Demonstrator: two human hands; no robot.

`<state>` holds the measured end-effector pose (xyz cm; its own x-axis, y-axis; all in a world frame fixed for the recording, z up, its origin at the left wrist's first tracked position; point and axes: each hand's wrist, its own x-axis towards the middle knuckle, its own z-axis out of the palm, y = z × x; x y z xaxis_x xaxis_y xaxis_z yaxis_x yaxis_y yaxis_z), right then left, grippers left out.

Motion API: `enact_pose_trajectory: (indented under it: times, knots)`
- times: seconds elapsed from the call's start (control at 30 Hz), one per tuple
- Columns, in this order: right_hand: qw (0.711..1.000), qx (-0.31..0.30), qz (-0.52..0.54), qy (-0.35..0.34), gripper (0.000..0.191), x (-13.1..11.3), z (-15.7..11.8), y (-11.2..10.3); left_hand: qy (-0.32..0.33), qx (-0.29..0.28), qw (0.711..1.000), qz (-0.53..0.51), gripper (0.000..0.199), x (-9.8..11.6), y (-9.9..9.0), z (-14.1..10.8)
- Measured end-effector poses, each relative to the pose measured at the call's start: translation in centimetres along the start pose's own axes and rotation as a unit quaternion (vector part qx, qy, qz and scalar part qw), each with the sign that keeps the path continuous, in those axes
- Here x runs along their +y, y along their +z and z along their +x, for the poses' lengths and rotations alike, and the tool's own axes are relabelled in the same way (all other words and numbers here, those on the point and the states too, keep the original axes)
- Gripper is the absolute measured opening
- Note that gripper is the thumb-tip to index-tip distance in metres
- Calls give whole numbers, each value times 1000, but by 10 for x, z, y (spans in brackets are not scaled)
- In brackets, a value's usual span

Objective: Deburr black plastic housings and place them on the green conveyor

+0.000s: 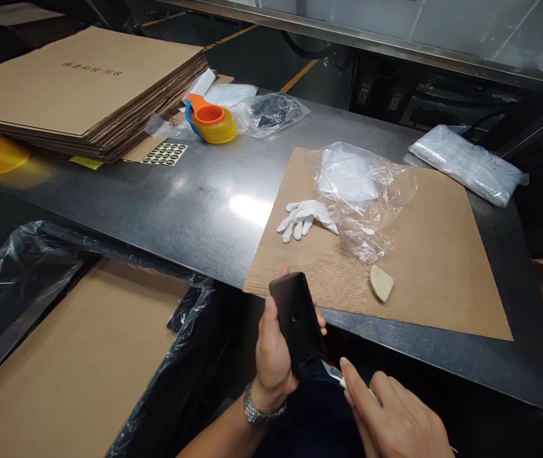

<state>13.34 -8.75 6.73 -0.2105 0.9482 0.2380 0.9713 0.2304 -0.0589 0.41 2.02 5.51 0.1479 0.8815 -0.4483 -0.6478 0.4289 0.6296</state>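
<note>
A black, elongated part (297,318) with a small hole in its face is gripped by my left hand (274,353), thumb along one side and fingertips showing at the other. My right hand (390,410) is closed around the light handle of a knife (332,371), whose blade touches or nearly touches the lower end of the black part. Beyond my hands, a white glove (307,219) lies on a flat cardboard sheet (443,254). Near the sheet's front edge rests a beige wedge-shaped pad (380,284).
Crumpled clear plastic (371,210) lies on the cardboard. A cardboard stack (84,83), tape dispenser (214,124) and sticker sheet (165,153) are at the back left of the metal table (156,203). A wrapped white bundle (469,164) sits back right. A plastic-lined box (75,356) stands lower left.
</note>
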Motion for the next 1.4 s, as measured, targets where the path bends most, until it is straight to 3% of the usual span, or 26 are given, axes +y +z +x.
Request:
enact_pose_trajectory:
  times: [0.33, 0.57, 0.83, 1.23, 1.33, 1.4]
  knots:
    - [997, 17, -76, -23, 27, 4, -3, 4, -35, 26, 998, 46, 58, -3, -1, 1]
    - [998, 25, 47, -13, 25, 11, 3, 1, -84, 24, 993, 83, 57, 1, -2, 5]
    - [997, -17, 74, -2, 33, 9, 5, 2, -85, 12, 992, 97, 58, 1, -3, 5]
    - [999, -27, 37, -10, 38, 9, 3, 8, -59, 10, 988, 141, 60, 0, 0, 3]
    - [994, -69, 85, 18, 34, 11, -2, 13, -36, 10, 987, 158, 64, -2, -1, 2]
    - [965, -156, 190, 90, 34, 12, -3, 17, -20, 5, 987, 159, 65, -3, -3, 3]
